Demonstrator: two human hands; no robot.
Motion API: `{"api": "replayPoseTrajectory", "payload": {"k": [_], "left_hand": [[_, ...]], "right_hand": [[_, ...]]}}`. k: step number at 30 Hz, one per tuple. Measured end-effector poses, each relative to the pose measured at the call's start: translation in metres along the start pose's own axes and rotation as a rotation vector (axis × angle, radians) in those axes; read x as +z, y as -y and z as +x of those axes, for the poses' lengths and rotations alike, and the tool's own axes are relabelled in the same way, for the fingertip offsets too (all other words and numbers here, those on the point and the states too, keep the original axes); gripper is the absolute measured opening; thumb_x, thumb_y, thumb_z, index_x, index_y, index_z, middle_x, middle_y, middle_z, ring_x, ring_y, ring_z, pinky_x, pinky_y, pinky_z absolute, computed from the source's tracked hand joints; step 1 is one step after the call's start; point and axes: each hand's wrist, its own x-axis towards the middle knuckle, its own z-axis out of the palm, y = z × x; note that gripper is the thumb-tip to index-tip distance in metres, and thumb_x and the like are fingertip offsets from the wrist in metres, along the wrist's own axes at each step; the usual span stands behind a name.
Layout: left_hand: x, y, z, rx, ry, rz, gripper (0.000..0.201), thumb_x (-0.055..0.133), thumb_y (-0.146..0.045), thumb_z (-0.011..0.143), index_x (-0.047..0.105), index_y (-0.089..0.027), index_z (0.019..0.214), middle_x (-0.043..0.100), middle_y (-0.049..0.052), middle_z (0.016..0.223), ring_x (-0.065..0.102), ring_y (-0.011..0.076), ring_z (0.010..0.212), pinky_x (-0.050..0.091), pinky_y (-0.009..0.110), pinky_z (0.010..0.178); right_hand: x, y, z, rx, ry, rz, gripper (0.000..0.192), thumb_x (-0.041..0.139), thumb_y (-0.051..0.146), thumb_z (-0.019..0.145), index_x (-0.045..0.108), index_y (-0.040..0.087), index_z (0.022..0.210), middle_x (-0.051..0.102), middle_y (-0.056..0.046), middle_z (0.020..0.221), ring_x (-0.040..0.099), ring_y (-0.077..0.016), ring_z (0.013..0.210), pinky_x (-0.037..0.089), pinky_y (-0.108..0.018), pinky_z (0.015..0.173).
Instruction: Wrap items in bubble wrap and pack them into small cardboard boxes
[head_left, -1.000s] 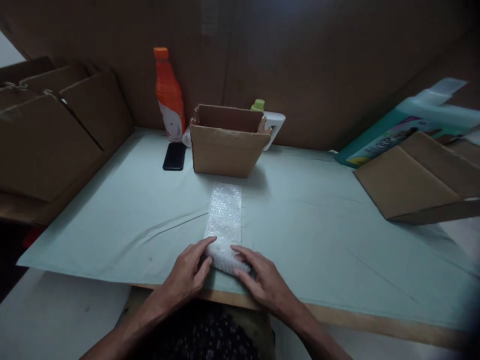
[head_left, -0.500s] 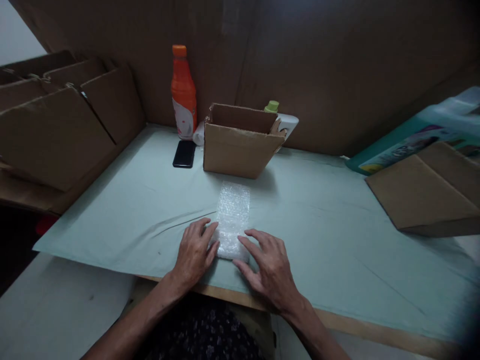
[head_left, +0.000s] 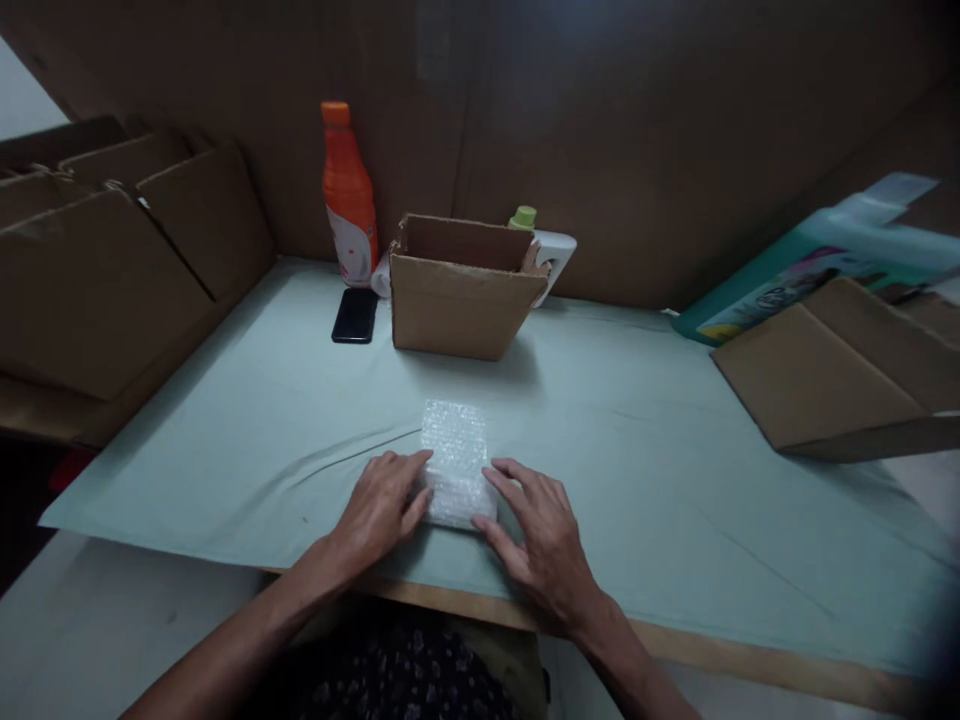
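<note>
A strip of clear bubble wrap (head_left: 454,440) lies on the pale green cloth in front of me, its near end folded into a thicker flat bundle. My left hand (head_left: 381,502) grips the bundle's left edge, with thumb and forefinger on the plastic. At the right edge, my right hand (head_left: 541,532) holds it between curved fingers and thumb. Whether anything is wrapped inside, I cannot tell. The far end of the strip lies flat, pointing towards an open cardboard box (head_left: 457,315).
Behind the phone (head_left: 355,316) stands an orange bottle (head_left: 351,200). A white bottle with a green cap (head_left: 523,217) is partly hidden by the box. Large cartons (head_left: 97,290) line the left side. At right, a teal jug (head_left: 795,265) leans behind another box (head_left: 817,370).
The bubble wrap's flat far part is shorter, and the folded bundle has turned over away from me. Both hands stay at its sides. The whole view has shifted slightly.
</note>
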Motion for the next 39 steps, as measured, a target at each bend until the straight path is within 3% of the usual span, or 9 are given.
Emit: {"api": "replayPoseTrajectory", "payload": {"k": [5, 9, 15, 18, 23, 26, 29, 35, 39], "left_hand": [[0.002, -0.006, 0.002, 0.076, -0.158, 0.049, 0.042, 0.054, -0.020, 0.092, 0.053, -0.021, 0.134, 0.060, 0.012, 0.129, 0.055, 0.0276, 0.118, 0.047, 0.047, 0.099], [-0.004, -0.013, -0.014, 0.189, -0.082, -0.060, 0.042, 0.054, -0.021, 0.094, 0.051, -0.020, 0.136, 0.066, 0.010, 0.120, 0.058, 0.0260, 0.111, 0.045, 0.047, 0.100], [0.000, -0.001, 0.018, -0.022, -0.078, 0.052, 0.040, 0.054, -0.024, 0.093, 0.056, -0.016, 0.132, 0.069, 0.011, 0.105, 0.060, 0.0268, 0.097, 0.049, 0.046, 0.090], [0.000, 0.004, 0.033, -0.103, -0.130, 0.075, 0.038, 0.054, -0.029, 0.094, 0.058, -0.014, 0.128, 0.066, 0.013, 0.107, 0.059, 0.0291, 0.102, 0.048, 0.050, 0.092], [0.001, -0.004, 0.011, -0.440, -0.271, -0.635, 0.059, 0.060, -0.043, 0.088, 0.047, -0.016, 0.138, 0.062, 0.015, 0.123, 0.063, 0.0254, 0.107, 0.052, 0.044, 0.092], [0.006, -0.012, -0.002, -0.602, -0.184, -1.125, 0.085, 0.069, -0.048, 0.079, 0.032, -0.014, 0.148, 0.061, 0.018, 0.131, 0.065, 0.0266, 0.114, 0.052, 0.043, 0.098], [0.010, -0.021, -0.001, -0.591, -0.140, -1.270, 0.090, 0.075, -0.048, 0.075, 0.035, -0.013, 0.148, 0.065, 0.016, 0.128, 0.064, 0.0266, 0.116, 0.050, 0.040, 0.101], [0.015, -0.031, 0.015, -0.350, -0.085, -1.016, 0.067, 0.066, -0.053, 0.085, 0.050, -0.017, 0.138, 0.070, 0.014, 0.121, 0.068, 0.0281, 0.106, 0.055, 0.043, 0.093], [-0.023, -0.027, 0.072, -0.033, -0.293, -0.435, 0.071, 0.064, -0.046, 0.089, 0.037, -0.021, 0.149, 0.063, 0.015, 0.134, 0.062, 0.0319, 0.119, 0.052, 0.051, 0.100]], "right_hand": [[0.007, -0.001, 0.009, -0.078, 0.182, -0.038, 0.040, 0.060, 0.021, 0.092, 0.060, 0.021, 0.132, 0.067, -0.015, 0.130, 0.060, -0.0323, 0.118, 0.048, -0.053, 0.095], [0.002, -0.008, 0.013, 0.014, 0.282, 0.190, 0.040, 0.058, 0.025, 0.096, 0.057, 0.023, 0.136, 0.073, -0.009, 0.120, 0.067, -0.0246, 0.105, 0.052, -0.044, 0.093], [0.003, -0.007, 0.022, -0.014, 0.092, -0.045, 0.042, 0.063, 0.033, 0.093, 0.059, 0.018, 0.132, 0.062, -0.018, 0.137, 0.059, -0.0337, 0.120, 0.048, -0.052, 0.096], [0.014, -0.008, 0.034, -0.104, 0.192, -0.122, 0.043, 0.069, 0.026, 0.087, 0.062, 0.019, 0.129, 0.063, -0.018, 0.135, 0.058, -0.0358, 0.120, 0.047, -0.054, 0.096], [0.023, -0.022, 0.052, 0.078, 0.121, 0.067, 0.035, 0.056, 0.017, 0.091, 0.064, 0.021, 0.126, 0.072, -0.013, 0.123, 0.065, -0.0289, 0.111, 0.051, -0.047, 0.092], [0.017, -0.017, 0.049, 0.191, 0.106, 0.326, 0.030, 0.055, 0.024, 0.093, 0.067, 0.021, 0.120, 0.075, -0.010, 0.117, 0.068, -0.0264, 0.105, 0.052, -0.044, 0.093], [0.007, -0.006, 0.040, 0.290, 0.193, 0.600, 0.030, 0.060, 0.036, 0.091, 0.069, 0.021, 0.115, 0.075, -0.009, 0.112, 0.069, -0.0256, 0.102, 0.052, -0.041, 0.094], [-0.007, -0.015, 0.032, 0.434, 0.332, 1.164, 0.061, 0.067, 0.060, 0.083, 0.063, 0.022, 0.131, 0.070, -0.010, 0.122, 0.068, -0.0269, 0.106, 0.053, -0.039, 0.092], [-0.020, -0.041, 0.028, 0.550, 0.186, 1.109, 0.047, 0.066, 0.056, 0.086, 0.070, 0.021, 0.116, 0.074, -0.009, 0.106, 0.069, -0.0261, 0.095, 0.054, -0.039, 0.089]]}}
